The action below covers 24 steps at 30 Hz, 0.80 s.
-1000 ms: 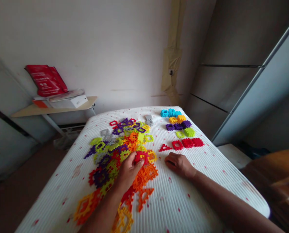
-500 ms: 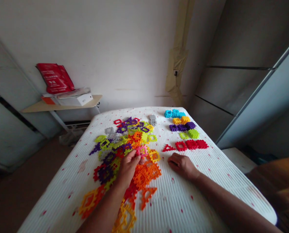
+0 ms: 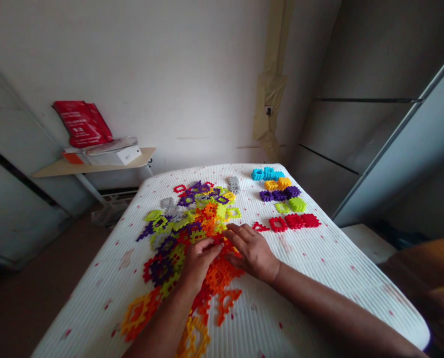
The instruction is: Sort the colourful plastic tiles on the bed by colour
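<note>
Loose interlocking plastic pieces with notched edges lie in a colourful heap on the white ribbed bed cover [image 3: 304, 293]. My left hand [image 3: 197, 261] is low over the heap's right part, thumb and forefinger apart, beside red and orange pieces. Facing it, my right hand [image 3: 254, 251] reaches in from the right, fingers spread, over orange pieces [image 3: 218, 276]. Both hands hide part of the heap, and no held piece shows. An orange triangle piece [image 3: 228, 303] lies just below, and yellow pieces [image 3: 194, 338] sit near my left forearm.
To the right, pieces are grouped by colour: blue [image 3: 269, 173], yellow [image 3: 277, 184], purple [image 3: 279, 194], lime [image 3: 296, 204] and red [image 3: 302, 221]. A grey stack [image 3: 233, 184] stands at the back. Beyond the left edge is a small table [image 3: 50, 170] bearing a red bag [image 3: 82, 124].
My right hand has moved left from the bare cover to the heap and spread its fingers. The pink square piece that was in my left hand is out of sight.
</note>
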Motion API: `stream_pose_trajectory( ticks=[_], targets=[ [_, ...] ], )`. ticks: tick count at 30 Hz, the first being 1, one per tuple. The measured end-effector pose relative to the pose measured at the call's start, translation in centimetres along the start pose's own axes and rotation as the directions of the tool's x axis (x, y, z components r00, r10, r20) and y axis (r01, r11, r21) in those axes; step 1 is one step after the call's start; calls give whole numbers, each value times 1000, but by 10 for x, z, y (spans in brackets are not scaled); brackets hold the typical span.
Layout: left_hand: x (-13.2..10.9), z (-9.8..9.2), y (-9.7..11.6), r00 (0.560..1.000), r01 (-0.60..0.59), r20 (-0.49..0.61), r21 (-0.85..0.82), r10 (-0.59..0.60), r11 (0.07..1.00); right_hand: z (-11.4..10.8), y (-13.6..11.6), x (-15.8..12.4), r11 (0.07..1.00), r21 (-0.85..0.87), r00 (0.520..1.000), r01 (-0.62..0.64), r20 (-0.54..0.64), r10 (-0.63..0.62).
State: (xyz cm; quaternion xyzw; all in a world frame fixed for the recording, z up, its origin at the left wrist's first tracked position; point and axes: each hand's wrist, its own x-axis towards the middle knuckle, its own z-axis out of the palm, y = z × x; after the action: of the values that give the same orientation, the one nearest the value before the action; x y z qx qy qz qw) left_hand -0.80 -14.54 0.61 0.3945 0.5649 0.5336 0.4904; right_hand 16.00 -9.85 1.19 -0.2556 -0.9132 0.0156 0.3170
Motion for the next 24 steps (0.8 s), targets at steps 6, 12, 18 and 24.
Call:
stream_pose_trajectory(
  ticks=[6, 12, 18, 24],
  targets=[
    [-2, 2, 2, 1000, -1, 25, 38, 0, 999, 6, -1, 0, 999, -33, 1000, 8, -13, -9],
    [-1, 1, 1, 999, -16, -29, 92, 19, 996, -28, 31, -9, 1000, 27, 1000, 3, -18, -3],
    [1, 1, -1, 999, -18, -47, 130, 25, 991, -88, 124, -49, 966, -157, 975, -205, 55, 216],
    [2, 2, -2, 998, -16, -66, 121, 24, 993, -108, 177, -83, 922, -265, 915, -281, 215, 341]
  ],
)
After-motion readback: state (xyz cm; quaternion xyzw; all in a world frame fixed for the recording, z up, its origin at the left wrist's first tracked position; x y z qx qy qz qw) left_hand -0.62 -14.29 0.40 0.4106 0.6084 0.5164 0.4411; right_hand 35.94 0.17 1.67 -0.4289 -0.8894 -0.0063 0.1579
